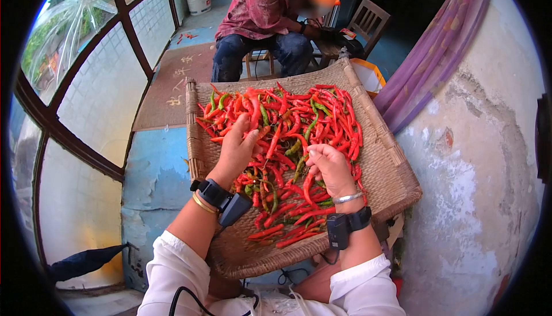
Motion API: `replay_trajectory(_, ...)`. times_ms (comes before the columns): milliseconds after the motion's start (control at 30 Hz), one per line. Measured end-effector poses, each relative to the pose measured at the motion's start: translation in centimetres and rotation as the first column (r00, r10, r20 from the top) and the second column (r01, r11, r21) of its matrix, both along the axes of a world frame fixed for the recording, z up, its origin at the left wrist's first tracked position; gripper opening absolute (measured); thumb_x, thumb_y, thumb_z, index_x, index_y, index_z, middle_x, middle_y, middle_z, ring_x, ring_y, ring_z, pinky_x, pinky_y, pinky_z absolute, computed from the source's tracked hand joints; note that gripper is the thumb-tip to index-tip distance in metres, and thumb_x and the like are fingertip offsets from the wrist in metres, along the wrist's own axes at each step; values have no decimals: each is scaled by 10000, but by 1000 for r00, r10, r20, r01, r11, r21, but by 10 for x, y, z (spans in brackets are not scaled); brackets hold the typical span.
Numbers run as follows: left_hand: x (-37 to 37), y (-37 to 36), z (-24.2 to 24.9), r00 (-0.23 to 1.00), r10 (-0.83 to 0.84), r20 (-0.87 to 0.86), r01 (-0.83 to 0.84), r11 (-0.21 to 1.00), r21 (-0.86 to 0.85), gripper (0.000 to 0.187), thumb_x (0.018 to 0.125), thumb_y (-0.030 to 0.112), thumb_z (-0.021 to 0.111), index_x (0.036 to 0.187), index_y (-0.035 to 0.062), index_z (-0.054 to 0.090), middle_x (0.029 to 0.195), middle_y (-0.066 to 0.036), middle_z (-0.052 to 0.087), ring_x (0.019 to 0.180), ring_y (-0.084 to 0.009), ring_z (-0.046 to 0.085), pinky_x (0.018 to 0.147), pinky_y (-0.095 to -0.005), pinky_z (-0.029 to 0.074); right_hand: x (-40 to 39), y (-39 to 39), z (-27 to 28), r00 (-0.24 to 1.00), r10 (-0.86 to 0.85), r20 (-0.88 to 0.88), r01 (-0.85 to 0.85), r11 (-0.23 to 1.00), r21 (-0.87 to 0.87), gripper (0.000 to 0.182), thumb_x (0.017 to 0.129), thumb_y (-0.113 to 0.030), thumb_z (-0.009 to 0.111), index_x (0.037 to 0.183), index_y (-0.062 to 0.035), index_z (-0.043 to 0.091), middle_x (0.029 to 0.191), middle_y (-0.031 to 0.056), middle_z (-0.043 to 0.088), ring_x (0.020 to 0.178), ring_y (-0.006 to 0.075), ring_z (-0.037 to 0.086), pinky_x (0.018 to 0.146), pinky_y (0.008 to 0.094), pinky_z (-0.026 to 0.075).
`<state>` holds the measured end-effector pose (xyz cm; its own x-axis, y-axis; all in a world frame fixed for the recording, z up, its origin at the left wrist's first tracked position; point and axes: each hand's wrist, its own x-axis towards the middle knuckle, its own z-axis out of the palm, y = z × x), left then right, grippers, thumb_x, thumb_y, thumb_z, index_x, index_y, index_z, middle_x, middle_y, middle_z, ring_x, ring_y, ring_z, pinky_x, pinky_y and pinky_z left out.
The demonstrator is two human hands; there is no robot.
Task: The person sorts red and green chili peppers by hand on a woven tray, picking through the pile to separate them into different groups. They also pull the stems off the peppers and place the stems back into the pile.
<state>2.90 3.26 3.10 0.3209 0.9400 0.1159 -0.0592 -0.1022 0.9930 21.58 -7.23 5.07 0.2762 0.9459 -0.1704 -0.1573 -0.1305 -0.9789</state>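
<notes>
Many red chili peppers [336, 123], with a few green ones [312, 125] among them, lie spread on a woven tray [379, 161]. My left hand [234, 146] is over the left part of the pile, its thumb and fingers closed about the lower end of a red chili pepper [254, 109]. To the right, my right hand [330, 169] pinches the end of a curved red chili pepper [302, 139] between thumb and forefinger. The fingertips partly hide that end. Loose peppers [267, 232] lie below both hands, towards the tray's near side.
Across the tray sits another person [256, 11] in a patterned red shirt. A wooden chair [368, 20] and a purple curtain [437, 57] are at the back right. A worn wall [460, 189] runs along the right, framed windows [95, 80] along the left. A white bucket [198, 0] stands far back.
</notes>
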Motion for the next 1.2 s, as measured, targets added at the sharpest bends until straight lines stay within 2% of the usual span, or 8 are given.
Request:
replay_trajectory(100, -1, 2, -13, 975, 129, -179, -123, 991, 45, 450, 835, 106, 539, 1238, 0, 367, 934, -113, 575, 603, -113, 565, 498, -255, 467, 6, 3, -11, 982, 70, 177, -69, 998, -12, 228, 817, -235, 570, 913, -28, 574, 698, 36, 573, 558, 117, 540, 512, 225, 436)
replay_trajectory(167, 2, -5, -24, 961, 44, -273, 16, 977, 213, 442, 813, 92, 560, 1213, -3, 399, 964, -126, 588, 635, -134, 583, 521, -264, 477, 17, 6, -24, 668, 65, 741, -73, 997, -22, 243, 761, -239, 607, 892, -36, 582, 766, 112, 599, 632, 241, 588, 578, 335, 472)
replay_trajectory(200, 3, -12, -7, 925, -125, -358, 166, 982, 85, 410, 799, 120, 575, 1175, 17, 447, 995, -153, 589, 656, -212, 609, 563, -302, 483, 17, 5, -23, 671, 65, 739, -72, 997, -23, 243, 761, -239, 607, 892, -36, 582, 766, 112, 599, 632, 241, 588, 578, 335, 472)
replay_trajectory(267, 5, -17, -19, 848, -218, -482, 321, 937, 141, 336, 802, 136, 574, 1106, 14, 500, 981, -142, 587, 704, -209, 604, 604, -314, 486, 15, 2, -19, 136, 260, 956, -22, 965, -260, 267, 711, -253, 627, 891, -60, 585, 854, 155, 599, 769, 318, 586, 664, 417, 472)
replay_trajectory(400, 4, -29, -26, 363, -399, -842, 717, 697, -21, 343, 784, 227, 569, 1058, 24, 540, 950, -159, 583, 828, -294, 590, 744, -385, 464, 14, 1, -35, 67, 564, 823, -151, 821, -550, 273, 706, -263, 621, 905, -78, 589, 901, 144, 606, 886, 311, 571, 758, 418, 463)
replay_trajectory(533, 3, -34, -28, 133, -348, -928, 784, 610, -116, 442, 750, 254, 577, 1142, 65, 499, 994, -153, 568, 926, -317, 550, 783, -405, 449, 9, 2, -43, 98, 630, 771, -180, 773, -609, 273, 712, -258, 607, 928, -91, 604, 946, 152, 610, 905, 311, 572, 771, 415, 461)
replay_trajectory(1000, 2, -32, -44, 68, -298, -952, 841, 530, -106, 483, 694, 204, 629, 1144, 85, 499, 1034, -151, 524, 961, -305, 533, 789, -394, 455, 2, 6, -67, -68, 724, 686, -232, 658, -717, 274, 682, -294, 638, 884, -110, 624, 885, 124, 625, 885, 302, 581, 768, 400, 458)
replay_trajectory(1200, 2, -30, -46, 110, -271, -956, 830, 554, -61, 373, 691, 189, 616, 1041, 76, 553, 950, -152, 555, 891, -311, 556, 748, -400, 463, 0, 2, -44, 128, 601, 789, -210, 794, -571, 268, 683, -261, 642, 916, -132, 621, 891, 127, 622, 884, 297, 582, 763, 404, 457)
